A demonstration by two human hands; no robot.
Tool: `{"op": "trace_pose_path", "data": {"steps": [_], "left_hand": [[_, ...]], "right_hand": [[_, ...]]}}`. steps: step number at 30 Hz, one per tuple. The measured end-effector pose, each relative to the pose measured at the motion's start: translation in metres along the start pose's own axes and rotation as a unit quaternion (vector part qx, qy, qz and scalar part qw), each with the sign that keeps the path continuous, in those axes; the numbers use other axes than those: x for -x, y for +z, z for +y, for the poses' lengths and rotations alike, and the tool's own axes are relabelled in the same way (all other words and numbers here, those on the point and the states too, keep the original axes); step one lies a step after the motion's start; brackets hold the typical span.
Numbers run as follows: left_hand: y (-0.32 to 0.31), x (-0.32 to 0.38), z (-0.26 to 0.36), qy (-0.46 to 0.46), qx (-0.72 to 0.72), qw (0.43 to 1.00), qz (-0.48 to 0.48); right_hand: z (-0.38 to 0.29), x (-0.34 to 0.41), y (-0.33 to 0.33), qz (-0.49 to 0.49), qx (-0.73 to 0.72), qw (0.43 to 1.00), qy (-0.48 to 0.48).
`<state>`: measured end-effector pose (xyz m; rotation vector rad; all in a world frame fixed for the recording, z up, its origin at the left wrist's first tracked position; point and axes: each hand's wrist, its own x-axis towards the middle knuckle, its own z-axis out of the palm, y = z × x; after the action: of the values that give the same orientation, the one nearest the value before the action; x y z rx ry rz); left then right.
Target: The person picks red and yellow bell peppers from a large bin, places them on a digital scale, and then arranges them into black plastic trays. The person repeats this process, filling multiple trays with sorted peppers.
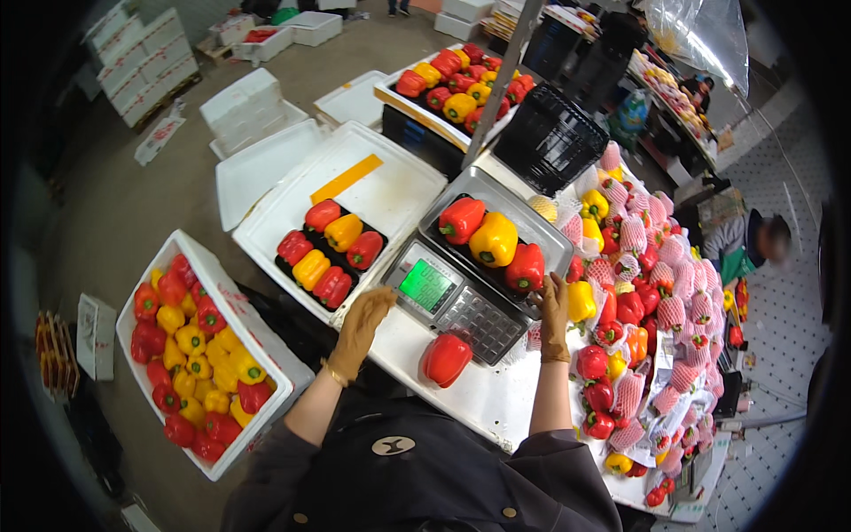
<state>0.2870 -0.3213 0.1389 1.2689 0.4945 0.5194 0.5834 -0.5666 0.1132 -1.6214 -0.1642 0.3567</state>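
My left hand [362, 326], in a brown glove, is beside the left corner of a digital scale [425, 282] with a lit green display. Its fingers are extended and hold nothing. On the scale's metal pan [479, 181], a black tray [435, 234] carries a red bell pepper [461, 220], a yellow bell pepper [494, 239] and another red one [525, 267]. At the tray's near right end is my gloved right hand [554, 316]; whether it grips the tray edge cannot be told. A loose red bell pepper [446, 360] lies before the keypad on the white table [412, 346].
Left of the scale, a white foam lid [409, 179] bears two packed pepper trays [332, 253]. A foam box of peppers [199, 359] stands at left. Peppers in pink foam nets [671, 312] pile up at right. Behind are a black crate [552, 136], a metal post [502, 83] and a person [741, 243].
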Motion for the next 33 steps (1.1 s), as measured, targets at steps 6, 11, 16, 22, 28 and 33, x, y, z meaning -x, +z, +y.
{"op": "trace_pose_path", "data": {"steps": [6,11,16,22,28,33], "left_hand": [[0.040,-0.161,0.010,0.071,-0.018,0.987,-0.144],[0.073,-0.237,-0.009,-0.058,-0.312,0.933,-0.170],[0.056,-0.257,0.007,0.105,-0.308,0.944,-0.047],[-0.095,-0.379,0.045,0.222,-0.198,0.954,0.030],[-0.214,-0.432,-0.070,-0.029,-0.191,0.979,0.066],[-0.240,-0.418,-0.155,-0.095,-0.227,0.969,0.017]], "right_hand": [[-0.003,-0.006,0.013,0.032,0.025,0.997,0.071],[-0.014,-0.009,0.030,0.076,0.075,0.991,0.086],[-0.064,-0.013,0.097,0.154,0.075,0.984,0.037],[-0.083,-0.103,0.259,-0.035,0.107,0.994,0.007],[0.064,-0.206,0.390,-0.117,0.112,0.958,0.236],[0.142,-0.225,0.408,-0.085,0.276,0.878,0.382]]}}
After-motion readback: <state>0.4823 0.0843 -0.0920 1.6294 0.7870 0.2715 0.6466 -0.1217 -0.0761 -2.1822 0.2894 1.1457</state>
